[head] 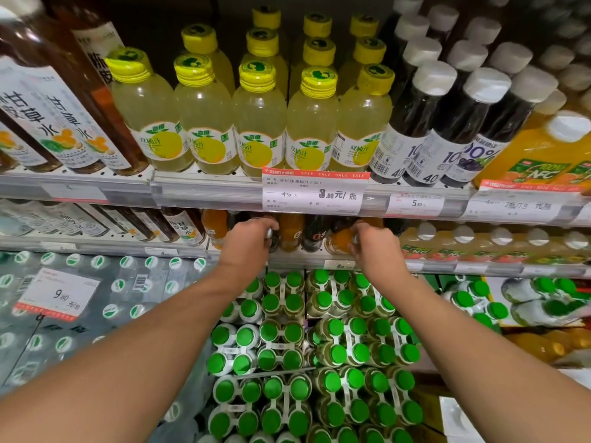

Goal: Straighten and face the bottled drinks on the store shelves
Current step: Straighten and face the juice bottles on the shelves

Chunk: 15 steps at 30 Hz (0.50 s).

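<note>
Store shelves [204,190] | left grip [252,236] holds dark bottle [273,241] | right grip [371,243] holds orange bottle [339,241]

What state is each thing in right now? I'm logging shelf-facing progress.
Left hand: gripping the cap of a dark bottle on the middle shelf.
Right hand: gripping the cap of an orange juice bottle on the same shelf.
Yellow-capped pale pomelo juice bottles: upright, front row labels mostly forward.
White-capped dark juice bottles: upright, barcodes showing in front.
Green-capped bottle multipacks: banded, upright below.
</note>
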Available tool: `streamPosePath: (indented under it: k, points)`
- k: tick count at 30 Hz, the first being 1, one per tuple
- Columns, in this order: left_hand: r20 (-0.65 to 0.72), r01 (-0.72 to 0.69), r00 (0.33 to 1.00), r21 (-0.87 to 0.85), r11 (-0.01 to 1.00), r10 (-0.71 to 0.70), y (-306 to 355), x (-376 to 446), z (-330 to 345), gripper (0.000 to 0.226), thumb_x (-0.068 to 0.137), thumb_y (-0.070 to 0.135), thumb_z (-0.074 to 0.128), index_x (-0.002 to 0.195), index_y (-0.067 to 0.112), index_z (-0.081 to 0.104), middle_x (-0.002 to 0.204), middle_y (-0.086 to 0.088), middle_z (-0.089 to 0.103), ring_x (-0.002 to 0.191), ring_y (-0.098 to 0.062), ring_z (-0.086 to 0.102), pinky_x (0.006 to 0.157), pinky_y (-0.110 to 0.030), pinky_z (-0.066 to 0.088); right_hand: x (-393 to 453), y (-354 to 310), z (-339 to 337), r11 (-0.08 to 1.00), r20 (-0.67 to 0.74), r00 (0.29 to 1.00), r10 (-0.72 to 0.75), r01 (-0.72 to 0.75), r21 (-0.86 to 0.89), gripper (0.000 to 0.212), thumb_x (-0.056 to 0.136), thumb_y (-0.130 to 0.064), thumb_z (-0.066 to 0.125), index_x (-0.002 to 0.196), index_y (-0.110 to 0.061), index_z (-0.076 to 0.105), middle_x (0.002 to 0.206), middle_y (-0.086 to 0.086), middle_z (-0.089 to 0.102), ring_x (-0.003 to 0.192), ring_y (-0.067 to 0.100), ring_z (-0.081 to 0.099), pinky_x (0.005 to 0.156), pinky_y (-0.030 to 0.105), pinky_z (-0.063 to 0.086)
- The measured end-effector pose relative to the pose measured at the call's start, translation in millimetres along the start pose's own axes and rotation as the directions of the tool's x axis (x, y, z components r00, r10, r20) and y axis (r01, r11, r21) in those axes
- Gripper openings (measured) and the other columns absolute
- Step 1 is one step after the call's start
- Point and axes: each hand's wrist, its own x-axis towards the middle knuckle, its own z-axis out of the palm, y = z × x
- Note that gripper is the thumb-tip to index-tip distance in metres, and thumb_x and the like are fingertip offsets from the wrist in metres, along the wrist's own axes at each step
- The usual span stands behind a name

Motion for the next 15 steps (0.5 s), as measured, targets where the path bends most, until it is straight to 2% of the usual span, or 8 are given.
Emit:
streamPosePath:
  k: [3, 5, 7, 9, 11, 15]
  points:
    - [-0.003, -0.022, 1.0, 0.017, 1.0, 0.022, 0.6, -5.5, 2.4, 0.035, 0.09, 0.0, 0.064, 0.119, 0.021, 0.068, 0.109, -0.006, 0.073, 0.092, -0.024, 0.068, 0.076, -0.036, 0.054, -4.9, 1.2, 1.3, 0.999, -0.027, 0.999, -0.027, 0.028, 0.033, 0.028, 0.095, -0.017, 0.067, 0.121, -0.008, 0.062, 0.094, 0.01, 0.074, 0.089, 0.035, 0.071, 0.078, 0.04, 0.054]
    - [0.003, -0.034, 0.999, 0.003, 0.999, 0.034, -1.8, -11.8, 2.8, 0.032, 0.091, 0.0, 0.062, 0.117, 0.019, 0.067, 0.109, -0.006, 0.073, 0.089, -0.024, 0.067, 0.073, -0.034, 0.054, -11.4, 2.5, 1.2, 0.997, -0.043, 0.997, -0.058, 0.06, 0.046, 0.026, 0.094, -0.014, 0.068, 0.119, -0.008, 0.063, 0.09, 0.009, 0.073, 0.085, 0.034, 0.071, 0.075, 0.038, 0.054]
    - [-0.032, -0.039, 0.999, -0.06, 0.997, 0.037, -3.8, -22.6, -0.5, 0.031, 0.091, -0.002, 0.062, 0.116, 0.015, 0.068, 0.115, -0.005, 0.072, 0.095, -0.024, 0.068, 0.077, -0.022, 0.048, -20.0, 3.8, 0.1, 0.996, -0.075, 0.995, -0.07, 0.074, 0.054, 0.027, 0.092, -0.014, 0.069, 0.118, -0.009, 0.063, 0.089, 0.008, 0.072, 0.082, 0.032, 0.07, 0.075, 0.038, 0.054]
    - [-0.099, -0.035, 0.995, -0.14, 0.989, 0.021, -3.7, -35.8, -8.6, 0.03, 0.092, -0.004, 0.062, 0.115, 0.013, 0.07, 0.111, 0.002, 0.07, 0.092, -0.016, 0.063, 0.076, -0.008, 0.035, -28.9, 5.2, -4.3, 0.992, -0.117, 0.991, -0.06, 0.071, 0.099, 0.028, 0.092, -0.013, 0.071, 0.119, -0.008, 0.064, 0.088, 0.008, 0.072, 0.077, 0.028, 0.069, 0.075, 0.035, 0.055]
    - [-0.136, -0.003, 0.99, -0.193, 0.981, -0.024, -4.3, -48.6, -17.6, 0.028, 0.094, 0.0, 0.062, 0.115, 0.017, 0.068, 0.103, 0.008, 0.065, 0.087, -0.007, 0.054, 0.07, -0.011, 0.034, -40.2, 2.4, -12.4, 0.985, -0.141, 0.989, -0.046, 0.069, 0.159, 0.03, 0.092, -0.014, 0.073, 0.12, -0.007, 0.066, 0.085, 0.006, 0.072, 0.067, 0.017, 0.06, 0.072, 0.025, 0.048]
    - [-0.159, 0.065, 0.981, -0.253, 0.965, -0.108, -14.8, -73.2, -30.6, 0.027, 0.094, 0.009, 0.066, 0.115, 0.026, 0.065, 0.095, 0.014, 0.062, 0.083, -0.004, 0.052, 0.065, -0.012, 0.034, -59.4, -16.9, -22.9, 0.975, -0.08, 0.993, -0.089, 0.103, 0.195, 0.03, 0.093, -0.016, 0.073, 0.122, -0.008, 0.067, 0.082, -0.001, 0.07, 0.061, 0.002, 0.051, 0.068, 0.013, 0.041]
